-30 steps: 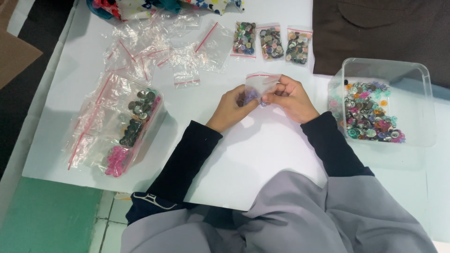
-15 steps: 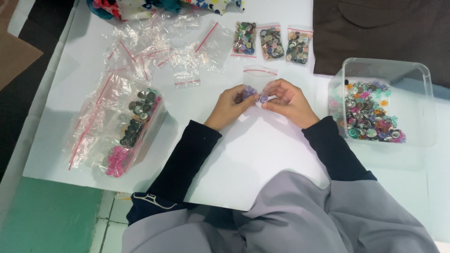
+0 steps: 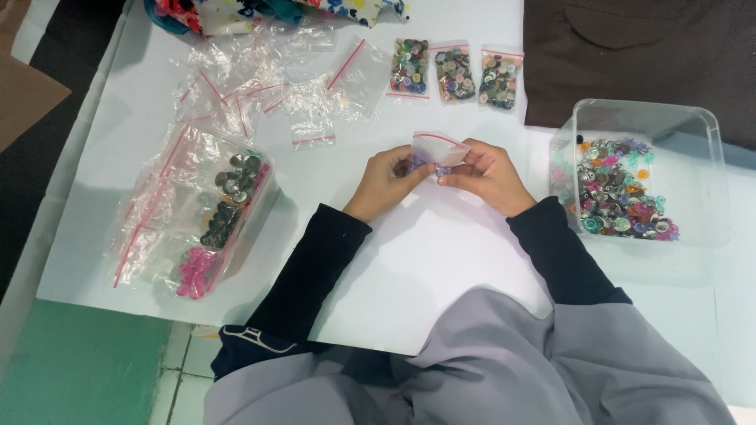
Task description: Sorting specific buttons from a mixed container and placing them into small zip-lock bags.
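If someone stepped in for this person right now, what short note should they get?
Left hand and right hand together hold one small zip bag with a few purple buttons inside, above the white table.
Done: three filled bags lie in a row at the far edge.
Left: loose buttons in the clear tub on the right; empty bags lie far left.

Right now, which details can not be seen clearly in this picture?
Head view:
- Small zip bag: contents hidden by left hand and right hand.
- Patterned cloth: cut by top edge.
- Buttons in clear tub: too small to count.
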